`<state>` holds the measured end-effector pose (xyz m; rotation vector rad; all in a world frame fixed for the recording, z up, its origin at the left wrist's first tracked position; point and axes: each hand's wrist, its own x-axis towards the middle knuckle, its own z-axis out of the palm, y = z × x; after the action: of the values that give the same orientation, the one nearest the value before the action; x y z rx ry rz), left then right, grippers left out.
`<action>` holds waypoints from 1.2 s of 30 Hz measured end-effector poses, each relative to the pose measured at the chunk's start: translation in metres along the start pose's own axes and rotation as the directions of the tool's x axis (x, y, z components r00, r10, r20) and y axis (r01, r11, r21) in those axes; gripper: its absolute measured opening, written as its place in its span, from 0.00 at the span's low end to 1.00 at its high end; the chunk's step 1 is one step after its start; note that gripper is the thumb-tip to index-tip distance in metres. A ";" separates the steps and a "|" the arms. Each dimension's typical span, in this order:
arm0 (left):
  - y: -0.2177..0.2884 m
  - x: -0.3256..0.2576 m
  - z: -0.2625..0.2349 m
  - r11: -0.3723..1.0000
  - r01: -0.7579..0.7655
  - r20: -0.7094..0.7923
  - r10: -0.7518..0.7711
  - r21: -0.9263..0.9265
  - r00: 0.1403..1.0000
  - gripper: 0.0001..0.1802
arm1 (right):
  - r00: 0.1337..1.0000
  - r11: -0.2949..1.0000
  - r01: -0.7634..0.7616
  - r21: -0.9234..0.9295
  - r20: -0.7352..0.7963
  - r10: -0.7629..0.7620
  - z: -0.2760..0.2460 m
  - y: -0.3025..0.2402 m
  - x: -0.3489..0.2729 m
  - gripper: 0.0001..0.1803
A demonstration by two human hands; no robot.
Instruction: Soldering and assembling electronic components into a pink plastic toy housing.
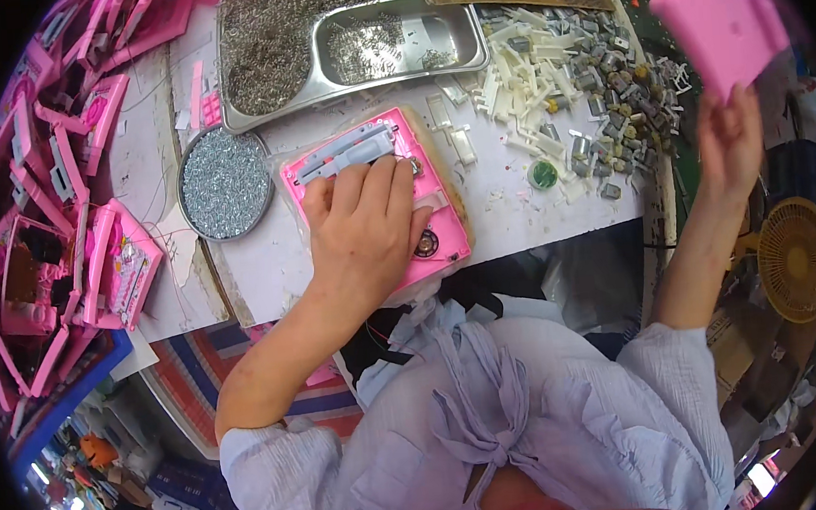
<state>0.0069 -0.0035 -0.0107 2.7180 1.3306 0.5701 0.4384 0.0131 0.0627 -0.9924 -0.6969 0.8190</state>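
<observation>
My left hand (pixel 363 230) lies flat on an open pink plastic toy housing (pixel 430 167) on the white table, fingers over its grey inner part (pixel 347 151). A small round speaker (pixel 426 245) shows at the housing's near edge. My right hand (pixel 730 139) is raised far to the right and grips a flat pink plastic cover (pixel 719 10) by its lower edge, up in the air beyond the table's right end.
A steel tray (pixel 391 41) holds small screws, with more heaped on a larger tray (pixel 262 46). A round dish of silvery bits (pixel 225 183) sits left. White plastic parts and small motors (pixel 584 59) pile right. Pink housings (pixel 50 216) stack at left. A fan (pixel 796 258) stands right.
</observation>
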 end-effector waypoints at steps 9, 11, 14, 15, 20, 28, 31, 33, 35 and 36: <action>0.009 -0.030 -0.040 0.050 0.320 0.252 -0.507 -0.946 0.824 0.41 | 0.603 0.706 -0.651 -0.280 0.374 0.705 0.111 0.083 -0.169 0.32; 0.011 -0.042 -0.038 0.047 0.374 0.284 -0.569 -0.926 0.772 0.43 | 0.684 0.785 -0.465 -0.408 0.397 0.612 0.129 0.088 -0.180 0.34; 0.000 -0.055 -0.028 0.309 0.432 0.200 -0.567 -0.847 0.799 0.43 | 0.685 0.566 0.198 -0.801 0.525 0.504 0.130 0.086 -0.181 0.35; -0.002 -0.057 -0.026 0.381 0.447 0.176 -0.568 -0.809 0.804 0.44 | 0.670 0.550 0.211 -0.808 0.529 0.520 0.130 0.093 -0.183 0.35; -0.014 -0.064 -0.020 0.650 0.463 0.074 -0.532 -0.603 0.844 0.38 | 0.606 0.525 0.465 -0.713 0.689 0.398 0.134 0.105 -0.174 0.34; -0.004 -0.079 -0.024 0.622 0.547 0.111 -0.598 -0.561 0.794 0.35 | 0.466 0.507 0.637 -0.581 0.814 0.347 0.132 0.115 -0.164 0.34; 0.002 -0.086 -0.022 0.576 0.598 0.146 -0.641 -0.558 0.754 0.35 | 0.416 0.440 0.675 -0.592 0.798 0.436 0.138 0.102 -0.168 0.37; 0.000 -0.098 -0.014 0.520 0.587 0.175 -0.638 -0.621 0.750 0.35 | 0.365 0.374 0.705 -0.603 0.760 0.538 0.143 0.094 -0.168 0.38; -0.001 -0.097 -0.013 0.561 0.581 0.168 -0.619 -0.590 0.767 0.36 | 0.328 0.290 0.739 -0.608 0.701 0.633 0.153 0.088 -0.165 0.36; -0.001 -0.094 -0.014 0.583 0.571 0.157 -0.607 -0.579 0.779 0.36 | 0.313 0.242 0.763 -0.600 0.670 0.673 0.156 0.085 -0.162 0.35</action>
<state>-0.0513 -0.0767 -0.0266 1.6193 1.5993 0.8153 0.2054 -0.0293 0.0236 -1.5123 -2.7746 0.7678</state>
